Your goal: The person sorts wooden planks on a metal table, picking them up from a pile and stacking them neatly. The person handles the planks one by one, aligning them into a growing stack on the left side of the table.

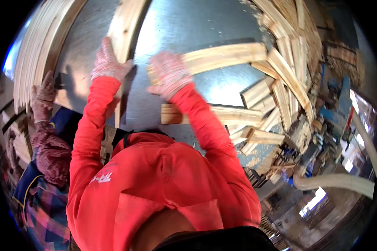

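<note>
My left hand (109,65), in a pale knitted glove, lies against a long wooden plank (125,25) that runs away from me across the metal table. Its fingers are stretched out and the thumb stands apart. To the right, my right hand (171,72), gloved the same way and a little blurred, is closed over the near-left end of a shorter wooden plank (226,56). The end of that plank shows between the fingers and the thumb. Below my right forearm lies a short stack of wood strips (174,115).
A pile of loose wood pieces (287,83) with shavings covers the table's right side (228,85). At the left rises a stack of long planks (44,46), with a co-worker's gloved hand (44,100) beside it. A ribbed hose (335,182) runs at the lower right.
</note>
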Available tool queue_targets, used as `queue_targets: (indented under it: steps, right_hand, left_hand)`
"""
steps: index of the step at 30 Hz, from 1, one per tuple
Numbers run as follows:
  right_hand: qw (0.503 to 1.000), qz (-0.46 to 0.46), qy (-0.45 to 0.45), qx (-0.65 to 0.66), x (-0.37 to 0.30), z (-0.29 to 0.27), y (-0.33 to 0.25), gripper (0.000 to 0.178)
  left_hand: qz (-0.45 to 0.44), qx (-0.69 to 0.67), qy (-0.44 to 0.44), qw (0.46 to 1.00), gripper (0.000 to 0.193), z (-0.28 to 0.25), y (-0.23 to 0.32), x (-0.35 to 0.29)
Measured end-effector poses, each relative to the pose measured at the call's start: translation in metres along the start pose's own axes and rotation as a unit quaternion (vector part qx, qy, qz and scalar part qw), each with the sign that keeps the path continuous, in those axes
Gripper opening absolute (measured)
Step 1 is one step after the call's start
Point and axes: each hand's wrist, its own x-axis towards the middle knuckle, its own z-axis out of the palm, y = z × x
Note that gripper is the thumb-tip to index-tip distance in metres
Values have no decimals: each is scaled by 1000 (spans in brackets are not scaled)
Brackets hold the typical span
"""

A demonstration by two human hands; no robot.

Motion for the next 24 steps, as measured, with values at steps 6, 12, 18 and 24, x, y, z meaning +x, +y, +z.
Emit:
queue_targets:
  steps: [6, 12, 18, 24]
  right_hand:
    - [954, -23, -153, -257, 1, -22, 151, 75]
    - [921, -175, -255, -238, 88, -43, 99, 29]
    - [995, -56, 86, -2, 109, -48, 64, 44]
    - [833, 456, -126, -286, -18, -120, 320, 119]
  left_hand:
    - [-20, 22, -46, 999, 102, -12, 12, -4]
    - [67, -11, -71, 995, 107, -16, -18, -15]
    - [33, 86, -35, 995, 111, -16, 13, -37]
    - [78, 85, 5, 993, 104, -3, 15, -25]
